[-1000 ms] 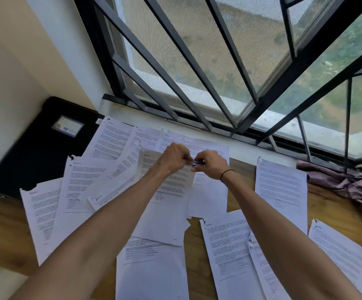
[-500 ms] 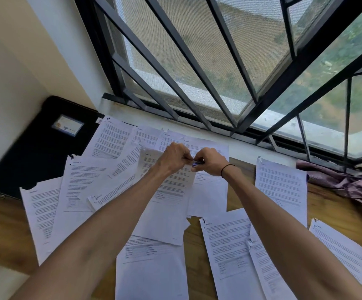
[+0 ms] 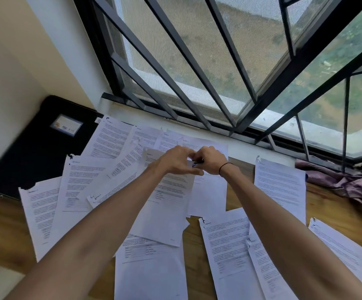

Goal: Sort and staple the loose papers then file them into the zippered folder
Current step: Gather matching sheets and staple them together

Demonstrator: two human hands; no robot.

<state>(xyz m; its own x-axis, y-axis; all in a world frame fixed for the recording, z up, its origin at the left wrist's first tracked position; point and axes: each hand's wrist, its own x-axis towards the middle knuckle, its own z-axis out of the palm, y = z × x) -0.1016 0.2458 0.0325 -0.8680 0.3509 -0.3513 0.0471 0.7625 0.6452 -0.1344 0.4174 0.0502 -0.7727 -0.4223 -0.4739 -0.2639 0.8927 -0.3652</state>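
Several printed white sheets lie spread over the wooden table (image 3: 236, 191). One set of papers (image 3: 164, 204) is lifted at its top corner, where both hands meet. My left hand (image 3: 175, 160) pinches that top corner. My right hand (image 3: 211, 160) grips a small dark stapler (image 3: 197, 163) against the same corner; most of the stapler is hidden by my fingers. The black zippered folder (image 3: 35, 148) lies closed at the far left, with a card in its front pocket.
A barred window (image 3: 197, 61) and its white sill (image 3: 240, 146) run along the table's far side. A crumpled purple cloth (image 3: 348, 182) lies at the right by the sill. A cream wall (image 3: 7, 61) stands at the left.
My hands stay together at the paper's top corner. My left fingers have loosened and shifted slightly over the corner; the stapler stays in my right hand.
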